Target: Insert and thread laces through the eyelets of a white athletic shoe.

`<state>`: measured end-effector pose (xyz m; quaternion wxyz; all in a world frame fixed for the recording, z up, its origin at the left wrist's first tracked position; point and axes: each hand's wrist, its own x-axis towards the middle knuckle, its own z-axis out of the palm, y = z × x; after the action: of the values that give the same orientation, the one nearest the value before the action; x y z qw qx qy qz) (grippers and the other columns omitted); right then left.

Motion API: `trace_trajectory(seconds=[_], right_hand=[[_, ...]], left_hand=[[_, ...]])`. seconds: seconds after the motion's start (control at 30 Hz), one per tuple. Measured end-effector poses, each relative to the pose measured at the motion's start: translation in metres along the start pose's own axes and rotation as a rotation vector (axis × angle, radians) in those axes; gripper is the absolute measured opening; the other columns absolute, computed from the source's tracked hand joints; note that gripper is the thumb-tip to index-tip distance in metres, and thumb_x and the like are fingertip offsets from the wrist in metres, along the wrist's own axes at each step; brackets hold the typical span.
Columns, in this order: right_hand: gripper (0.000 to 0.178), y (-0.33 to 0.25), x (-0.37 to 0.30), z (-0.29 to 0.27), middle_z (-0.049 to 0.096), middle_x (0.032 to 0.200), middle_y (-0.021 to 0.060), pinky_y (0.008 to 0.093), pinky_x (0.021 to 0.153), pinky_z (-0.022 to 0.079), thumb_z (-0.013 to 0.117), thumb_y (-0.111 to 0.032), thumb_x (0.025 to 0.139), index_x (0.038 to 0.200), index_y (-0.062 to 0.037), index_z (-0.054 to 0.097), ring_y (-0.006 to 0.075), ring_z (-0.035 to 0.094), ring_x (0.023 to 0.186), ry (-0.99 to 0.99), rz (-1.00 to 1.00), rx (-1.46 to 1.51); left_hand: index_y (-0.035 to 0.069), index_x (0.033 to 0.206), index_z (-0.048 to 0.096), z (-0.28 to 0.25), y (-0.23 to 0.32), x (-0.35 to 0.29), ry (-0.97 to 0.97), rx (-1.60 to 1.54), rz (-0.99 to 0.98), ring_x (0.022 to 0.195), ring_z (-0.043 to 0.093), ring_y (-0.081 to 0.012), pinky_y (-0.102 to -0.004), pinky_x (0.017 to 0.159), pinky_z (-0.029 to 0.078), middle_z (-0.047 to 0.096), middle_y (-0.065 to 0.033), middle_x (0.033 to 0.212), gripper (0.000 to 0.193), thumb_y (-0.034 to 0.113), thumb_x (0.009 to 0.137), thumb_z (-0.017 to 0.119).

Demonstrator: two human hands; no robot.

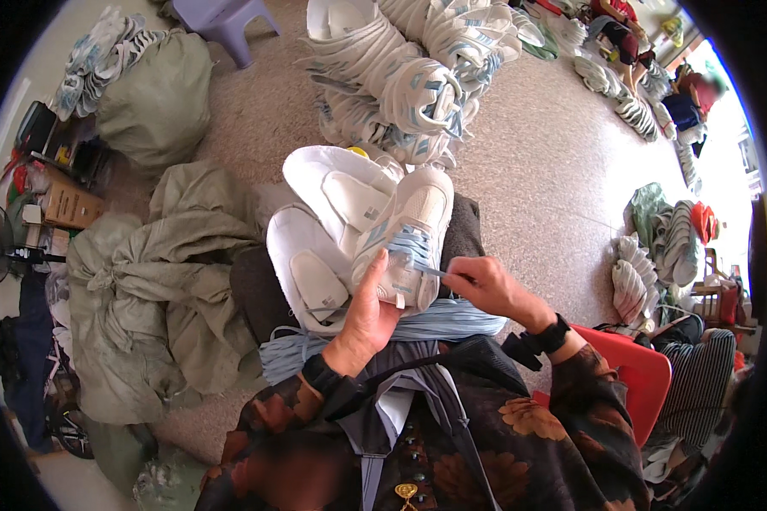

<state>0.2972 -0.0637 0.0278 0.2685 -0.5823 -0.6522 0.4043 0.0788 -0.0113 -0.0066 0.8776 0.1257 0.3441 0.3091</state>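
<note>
A white and light-blue shoe upper (435, 203) stands over my lap, its toe pointing away from me. My left hand (364, 319) grips its left side near the ankle opening, thumb up along the side. Blue lacing crosses the front of the upper. My right hand (486, 285) pinches a blue shoelace (430, 270) and holds it taut to the right of the upper. Two more white uppers (302, 255) lie at the left, soles or linings up. Across my lap rests a bundle of light-blue laces (464, 322).
Tall stacks of white uppers (358, 60) stand on the floor ahead. Large grey-green sacks (119, 315) fill the left side. A purple stool (226, 25) is at the back left, a red chair (635, 366) at my right. Other people (622, 38) sit far right among more uppers.
</note>
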Motion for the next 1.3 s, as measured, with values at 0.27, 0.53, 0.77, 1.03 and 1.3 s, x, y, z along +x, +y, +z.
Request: trace_trajectory(seconds=[0.27,0.53,0.77,1.03,1.3], right_hand=[[0.017,0.000,-0.033,-0.009,0.059,0.065,0.0071,0.0326,0.056,0.045,0.065,-0.013,0.093,0.084,0.0006,0.066,0.0144,0.055,0.059,-0.075,0.108,0.017],[0.022,0.026,-0.055,-0.025,0.058,0.064,0.0092,0.0330,0.060,0.047,0.064,-0.017,0.090,0.080,0.0021,0.065,0.0164,0.056,0.061,0.007,0.223,0.004],[0.022,0.021,-0.051,-0.015,0.066,0.073,0.0059,0.0298,0.064,0.049,0.063,-0.019,0.093,0.089,0.0021,0.069,0.0118,0.060,0.068,-0.094,0.275,0.058],[0.022,0.007,-0.029,-0.002,0.062,0.072,0.0031,0.0283,0.059,0.049,0.057,-0.019,0.099,0.090,-0.0008,0.065,0.0100,0.059,0.066,-0.199,0.170,0.207],[0.028,-0.016,0.008,-0.014,0.066,0.084,0.0039,0.0268,0.072,0.051,0.054,-0.024,0.104,0.091,-0.0019,0.065,0.0116,0.061,0.074,-0.095,0.172,0.702]], left_hand=[[0.016,0.135,0.052,0.003,0.000,0.008,0.123,0.095,-0.029,0.111,0.063,-0.0229,-0.0495,0.091,0.051,0.063,-0.0041,0.125,0.059,0.056,0.092,0.063],[0.018,0.135,0.052,0.003,-0.001,0.010,0.140,0.096,-0.050,0.114,0.061,-0.0233,-0.0521,0.090,0.050,0.062,-0.0038,0.125,0.057,0.050,0.090,0.068],[0.015,0.133,0.054,-0.003,-0.007,0.012,0.152,0.128,-0.025,0.113,0.061,-0.0237,-0.0516,0.090,0.051,0.063,-0.0042,0.124,0.050,0.039,0.092,0.069],[0.008,0.129,0.056,-0.020,0.001,-0.020,-0.018,0.057,-0.030,0.112,0.062,-0.0213,-0.0457,0.089,0.053,0.065,-0.0048,0.119,0.034,0.024,0.099,0.061],[0.000,0.120,0.063,-0.032,0.032,-0.055,-0.151,0.597,-0.379,0.054,0.055,-0.0076,-0.0203,0.047,0.042,0.067,-0.0056,0.085,0.028,0.020,0.103,0.054]])
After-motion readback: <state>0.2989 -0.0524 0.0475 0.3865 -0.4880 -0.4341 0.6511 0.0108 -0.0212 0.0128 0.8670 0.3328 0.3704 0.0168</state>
